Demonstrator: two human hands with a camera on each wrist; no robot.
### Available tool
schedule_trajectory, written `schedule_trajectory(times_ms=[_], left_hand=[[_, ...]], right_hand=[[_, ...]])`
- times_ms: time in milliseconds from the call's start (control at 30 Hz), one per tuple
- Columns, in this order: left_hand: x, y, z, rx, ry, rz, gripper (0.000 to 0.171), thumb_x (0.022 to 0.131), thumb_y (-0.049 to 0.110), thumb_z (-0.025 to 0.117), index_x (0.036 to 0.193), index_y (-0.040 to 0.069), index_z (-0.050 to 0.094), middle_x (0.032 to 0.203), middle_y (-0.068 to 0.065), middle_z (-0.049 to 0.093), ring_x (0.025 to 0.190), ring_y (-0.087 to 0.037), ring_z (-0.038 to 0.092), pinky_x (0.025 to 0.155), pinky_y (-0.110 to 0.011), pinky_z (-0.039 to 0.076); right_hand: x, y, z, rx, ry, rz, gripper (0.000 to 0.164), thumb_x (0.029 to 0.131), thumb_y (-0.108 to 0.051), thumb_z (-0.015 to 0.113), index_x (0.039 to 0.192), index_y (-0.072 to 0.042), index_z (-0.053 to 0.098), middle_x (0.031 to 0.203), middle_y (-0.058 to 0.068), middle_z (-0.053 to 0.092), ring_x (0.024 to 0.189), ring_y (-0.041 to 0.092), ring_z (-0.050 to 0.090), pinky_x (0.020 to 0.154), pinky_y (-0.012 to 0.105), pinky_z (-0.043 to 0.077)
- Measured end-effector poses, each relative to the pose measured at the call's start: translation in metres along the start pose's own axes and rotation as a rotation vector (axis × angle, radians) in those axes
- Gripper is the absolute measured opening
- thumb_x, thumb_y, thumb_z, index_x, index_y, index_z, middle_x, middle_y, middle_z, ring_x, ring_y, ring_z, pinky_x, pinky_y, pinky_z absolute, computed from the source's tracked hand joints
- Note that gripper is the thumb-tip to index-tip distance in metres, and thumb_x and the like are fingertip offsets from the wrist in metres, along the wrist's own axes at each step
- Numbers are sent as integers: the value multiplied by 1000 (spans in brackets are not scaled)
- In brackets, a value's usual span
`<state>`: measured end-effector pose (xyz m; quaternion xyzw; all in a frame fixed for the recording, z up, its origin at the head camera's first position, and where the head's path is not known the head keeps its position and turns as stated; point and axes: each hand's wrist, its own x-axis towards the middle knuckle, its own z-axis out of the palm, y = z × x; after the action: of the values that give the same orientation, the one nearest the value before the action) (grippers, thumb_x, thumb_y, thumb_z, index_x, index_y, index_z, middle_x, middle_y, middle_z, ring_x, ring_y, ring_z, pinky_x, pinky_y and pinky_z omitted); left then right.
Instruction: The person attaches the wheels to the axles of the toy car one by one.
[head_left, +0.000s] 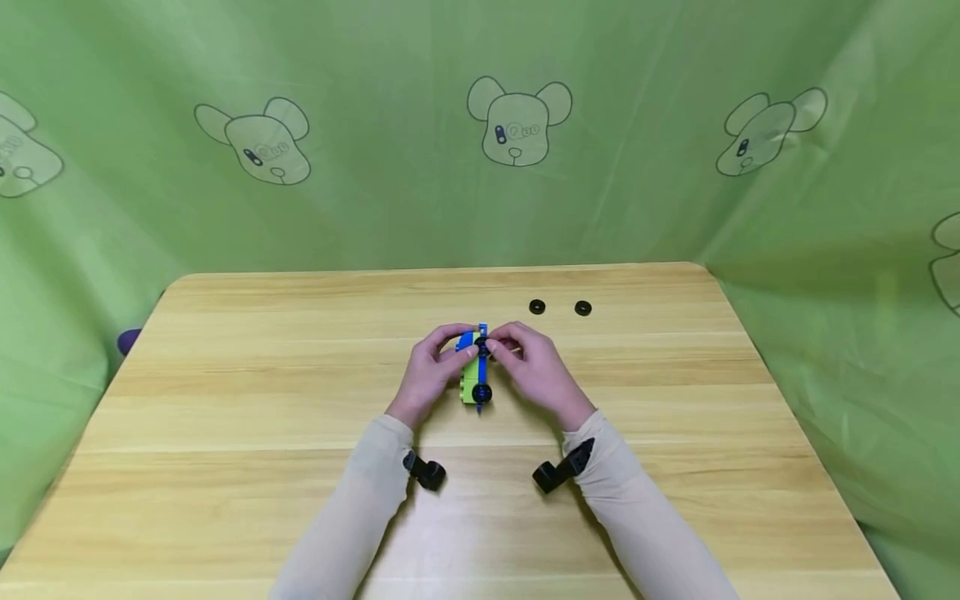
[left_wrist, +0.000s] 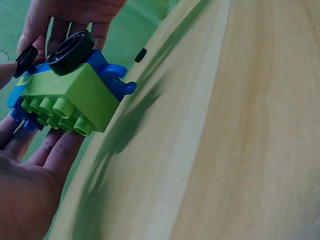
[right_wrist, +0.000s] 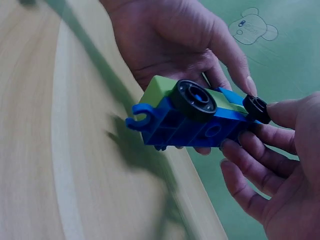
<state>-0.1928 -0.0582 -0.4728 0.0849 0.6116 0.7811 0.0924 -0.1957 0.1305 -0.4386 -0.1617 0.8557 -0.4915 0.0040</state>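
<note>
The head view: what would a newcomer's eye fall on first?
Probably the bright green-and-blue toy vehicle, held between the left hand and the right hand near the middle of the wooden table. Next, two small black rings lying beyond the hands, toward the table's far edge. Behind everything, the green cloth printed with bear-like heads also stands out.

You hold a toy car tipped on its side, lime-green studs toward nine o'clock, blue base toward three, black wheel toward six, second wheel pinched toward twelve.
</note>
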Motion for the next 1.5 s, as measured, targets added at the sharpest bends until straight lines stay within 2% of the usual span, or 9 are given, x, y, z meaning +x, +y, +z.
schedule_trajectory(times_ms=[200, 433, 633, 867, 1167, 1333, 1500], left_hand=[[0, -1, -1, -18, -9, 5, 41, 94, 18, 69, 131, 7, 58, 124, -19, 61, 98, -29, 68, 73, -35, 59], [-1, 0, -1, -21, -13, 6, 38, 93, 16, 70, 130, 9, 60, 117, -23, 65, 96, -30, 69, 74, -36, 59], [-1, -1, -1, -28, -25, 9, 37, 93, 12, 69, 129, 8, 60, 115, -24, 65, 96, -32, 68, 73, -37, 59], [-2, -2, -1, -24, -38, 0, 37, 93, 14, 70, 129, 9, 61, 114, -23, 66, 96, -33, 68, 73, -37, 59], [-2, -3, -1, -14, -18, -8, 35, 94, 11, 68, 129, 10, 61, 112, -21, 67, 97, -33, 68, 74, -37, 59], [-1, -3, 0, -8, -7, 3, 36, 93, 14, 69, 129, 10, 61, 113, -20, 68, 98, -31, 68, 74, -36, 59], [-1, -1, 0, -18, -11, 1, 38, 94, 13, 69, 130, 8, 60, 116, -19, 67, 100, -31, 67, 76, -37, 59]], right_hand=[[1, -1, 1, 148, -32, 68, 18, 99, -16, 60, 109, -2, 67, 91, 7, 68, 85, 29, 65, 79, 44, 55], [1, 0, 2, 278, -56, 83, 20, 99, -11, 60, 109, 5, 64, 93, 15, 66, 86, 29, 67, 83, 42, 56], [0, 0, 0, 311, -69, 87, 22, 99, -11, 60, 109, 8, 63, 95, 17, 66, 89, 36, 66, 86, 47, 55], [0, 0, 1, 308, -65, 87, 18, 99, -6, 59, 109, 8, 62, 94, 17, 66, 91, 41, 65, 85, 47, 55], [0, 0, 3, 294, -67, 82, 17, 99, -5, 58, 108, 9, 61, 92, 16, 64, 87, 36, 66, 84, 48, 55], [1, -1, 4, 288, -44, 61, 16, 99, -3, 57, 109, 9, 61, 92, 16, 65, 84, 29, 66, 82, 43, 56], [2, 0, 4, 321, -37, 84, 19, 98, -6, 59, 110, 9, 62, 93, 16, 65, 85, 28, 66, 83, 39, 56]])
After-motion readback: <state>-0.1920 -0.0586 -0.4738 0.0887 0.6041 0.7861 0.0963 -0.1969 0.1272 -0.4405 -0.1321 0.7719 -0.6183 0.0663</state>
